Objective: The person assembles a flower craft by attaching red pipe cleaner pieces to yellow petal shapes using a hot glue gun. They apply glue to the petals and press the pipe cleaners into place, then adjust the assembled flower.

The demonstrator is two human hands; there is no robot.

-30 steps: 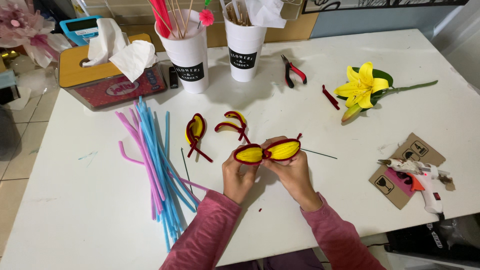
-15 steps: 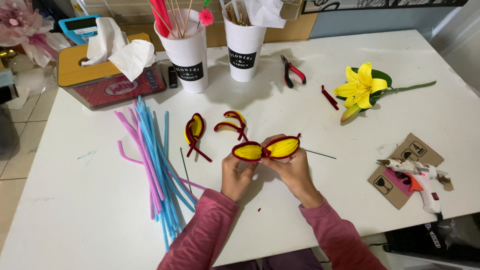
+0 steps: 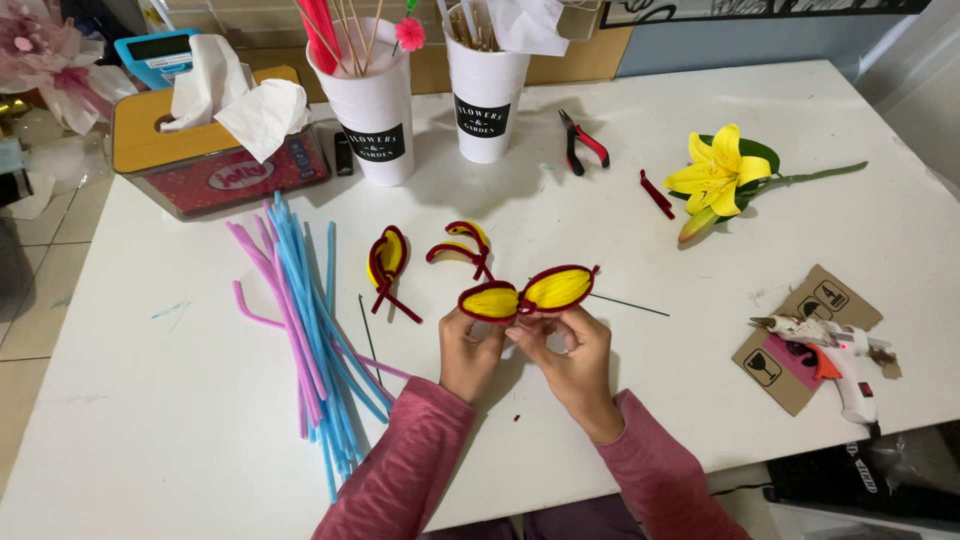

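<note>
Left hand [image 3: 468, 352] and right hand [image 3: 570, 350] pinching two joined yellow petals [image 3: 527, 294], two more petals [image 3: 425, 250] beside, two white cups [image 3: 430, 95].

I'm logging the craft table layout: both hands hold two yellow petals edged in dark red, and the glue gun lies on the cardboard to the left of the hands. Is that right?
Not quite. The head view shows the glue gun on the cardboard to the right of the hands, not the left. The rest holds: the left hand and right hand hold the two yellow petals edged in dark red.
</note>
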